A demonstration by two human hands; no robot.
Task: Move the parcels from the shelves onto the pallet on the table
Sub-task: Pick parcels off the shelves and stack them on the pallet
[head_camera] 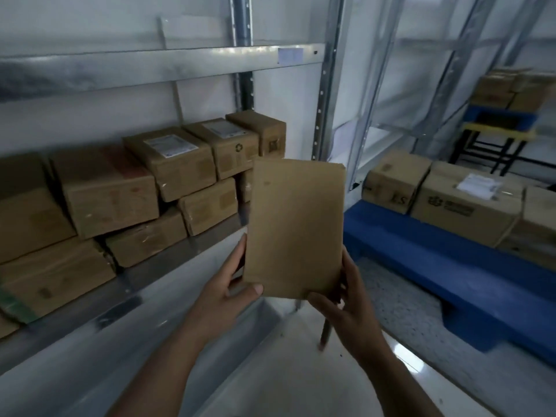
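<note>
A plain brown cardboard parcel (296,227) is held upright in front of me, in the gap between the shelf and the pallet. My left hand (227,288) grips its lower left corner, thumb across the front face. At its lower right corner my right hand (343,299) holds on, with the fingers wrapped behind. Several more brown parcels (168,176) are stacked on the metal shelf (168,266) to my left. The blue pallet (451,257) lies to the right and carries a few boxes (463,203).
A steel shelf upright (326,94) stands just behind the held parcel. Further back right, another blue and yellow stand (499,124) carries stacked boxes. An upper shelf beam (150,67) runs overhead on the left. Pale floor (301,371) lies below my arms.
</note>
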